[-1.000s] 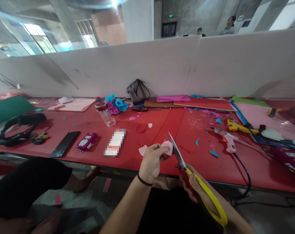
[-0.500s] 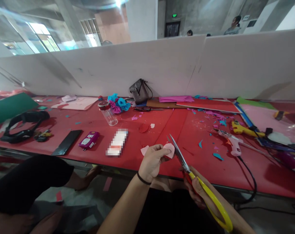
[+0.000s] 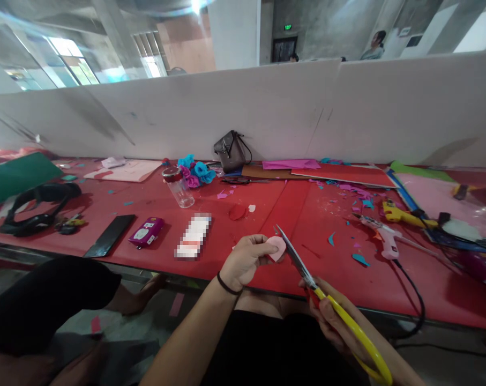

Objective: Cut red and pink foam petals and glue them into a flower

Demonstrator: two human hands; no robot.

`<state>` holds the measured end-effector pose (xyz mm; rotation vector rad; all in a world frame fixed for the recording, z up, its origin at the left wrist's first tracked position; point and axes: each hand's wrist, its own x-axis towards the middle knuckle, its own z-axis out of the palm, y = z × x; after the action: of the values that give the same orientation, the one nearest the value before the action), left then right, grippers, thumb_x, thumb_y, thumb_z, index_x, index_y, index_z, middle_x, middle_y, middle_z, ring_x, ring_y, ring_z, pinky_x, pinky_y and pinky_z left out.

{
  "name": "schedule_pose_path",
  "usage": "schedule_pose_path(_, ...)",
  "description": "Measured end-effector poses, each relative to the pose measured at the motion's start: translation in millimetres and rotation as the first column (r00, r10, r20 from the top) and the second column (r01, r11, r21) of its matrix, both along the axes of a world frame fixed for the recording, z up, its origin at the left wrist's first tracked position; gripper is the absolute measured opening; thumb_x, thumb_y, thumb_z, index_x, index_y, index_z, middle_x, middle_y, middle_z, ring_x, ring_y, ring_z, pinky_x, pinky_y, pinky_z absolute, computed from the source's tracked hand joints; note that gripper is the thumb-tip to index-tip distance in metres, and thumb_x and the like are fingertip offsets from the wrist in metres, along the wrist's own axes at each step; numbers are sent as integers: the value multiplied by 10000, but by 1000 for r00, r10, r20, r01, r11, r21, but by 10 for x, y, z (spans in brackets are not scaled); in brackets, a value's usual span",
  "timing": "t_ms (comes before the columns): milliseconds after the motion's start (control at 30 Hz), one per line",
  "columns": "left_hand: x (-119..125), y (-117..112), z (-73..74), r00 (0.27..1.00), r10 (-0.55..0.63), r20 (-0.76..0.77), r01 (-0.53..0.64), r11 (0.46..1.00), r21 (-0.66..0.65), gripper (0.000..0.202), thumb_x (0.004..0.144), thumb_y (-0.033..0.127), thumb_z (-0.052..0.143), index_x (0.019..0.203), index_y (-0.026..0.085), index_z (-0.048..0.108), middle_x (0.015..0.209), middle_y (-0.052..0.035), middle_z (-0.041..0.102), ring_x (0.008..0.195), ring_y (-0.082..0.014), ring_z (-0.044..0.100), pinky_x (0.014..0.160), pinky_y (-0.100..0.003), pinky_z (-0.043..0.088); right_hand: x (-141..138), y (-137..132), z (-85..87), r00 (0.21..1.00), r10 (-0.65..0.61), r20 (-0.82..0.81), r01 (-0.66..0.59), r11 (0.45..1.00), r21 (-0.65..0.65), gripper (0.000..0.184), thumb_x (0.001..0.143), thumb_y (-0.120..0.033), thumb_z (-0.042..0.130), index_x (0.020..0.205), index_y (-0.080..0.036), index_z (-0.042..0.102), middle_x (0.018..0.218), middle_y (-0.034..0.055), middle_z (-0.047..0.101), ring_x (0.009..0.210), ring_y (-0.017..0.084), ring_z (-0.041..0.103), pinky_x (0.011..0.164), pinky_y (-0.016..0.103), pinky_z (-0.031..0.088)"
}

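Note:
Between the thumb and fingers of my left hand point(image 3: 245, 260) is a small rounded piece of pink paper point(image 3: 276, 249). My right hand point(image 3: 327, 316) grips a pair of scissors point(image 3: 301, 264) with yellow and red handles. The blades point up and to the left, right beside the paper's edge; whether they touch it I cannot tell. A black band circles my left wrist. Behind my hands, a small pale paper scrap point(image 3: 252, 208) and a red paper piece point(image 3: 237, 212) lie on the red table point(image 3: 210, 279).
A pink glue gun point(image 3: 385, 241) with its cord lies at right among teal and magenta scraps. To the left are a glass jar point(image 3: 179, 187), a purple device point(image 3: 146, 231) and a black phone point(image 3: 110, 236). A dark bag point(image 3: 231, 153) leans on the white partition point(image 3: 186, 112). Another person's leg point(image 3: 53, 289) is at left.
My left hand has shifted slightly left and turned the pink paper a little. My right hand has moved slightly right and down with the scissors.

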<state>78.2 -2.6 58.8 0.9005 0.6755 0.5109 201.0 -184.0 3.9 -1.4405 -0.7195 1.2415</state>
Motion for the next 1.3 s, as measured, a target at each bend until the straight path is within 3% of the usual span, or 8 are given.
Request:
schedule_pose_path(200,-18,62,104,994,-81,-69,82,997,14,247,479,182,819,584,129,602,638,-30,633,606,-128,609,635,-259,469,44,-22,110,994,17,112,-16,1000,-17,564,752,-711,566,997,-204,596,614,-69,364,396,24,258,333,141,194)
schedule_pose_path(433,-42,124,142,983,-136,-120,146,986,77,203,499,192,800,565,133,617,578,-4,590,553,-94,558,573,-222,434,124,-19,126,978,95,186,-90,995,-38,590,729,-758,534,936,-209,593,517,-91,319,359,27,222,308,135,156)
schedule_pose_path(600,-44,166,136,979,-145,-145,166,976,141,155,517,190,769,567,134,633,575,-10,588,546,-92,546,549,-212,413,125,-41,75,983,152,103,-146,987,-63,603,737,-738,542,1021,-206,571,419,-115,322,272,42,266,265,144,194)
schedule_pose_path(867,-80,227,280,955,-200,-220,254,934,250,182,533,181,742,471,165,572,463,18,513,441,-63,425,451,-201,298,80,-15,135,978,179,105,-168,980,-111,664,739,-765,496,1052,-183,561,393,-109,347,260,55,312,265,145,245)
schedule_pose_path(967,-119,262,281,949,-193,-250,257,932,257,173,526,196,742,481,160,579,468,19,504,436,-56,395,438,-199,251,35,-29,149,980,93,178,-78,993,-91,618,781,-733,487,1076,-196,565,430,-109,325,287,35,257,275,134,209)
schedule_pose_path(1067,-165,292,258,949,-180,-258,247,934,259,199,517,226,754,476,158,572,458,30,469,428,-49,355,431,-199,209,40,-73,110,992,-4,127,11,999,-50,604,800,-683,527,1199,-230,544,480,-87,356,320,57,281,280,158,232)
schedule_pose_path(1167,-192,296,244,951,-181,-250,247,933,263,185,513,231,760,485,154,593,464,28,480,433,-50,365,437,-197,229,95,-109,31,999,-14,46,16,999,-41,653,750,-657,618,1275,-279,529,568,-35,477,387,99,393,310,201,332)
schedule_pose_path(1300,-185,265,228,950,-228,-212,283,916,285,111,524,216,765,549,155,676,523,-21,589,496,-90,486,494,-208,351,169,-108,-74,999,49,21,-47,997,-57,698,716,-630,679,1300,-278,530,742,10,583,494,107,480,394,208,421)
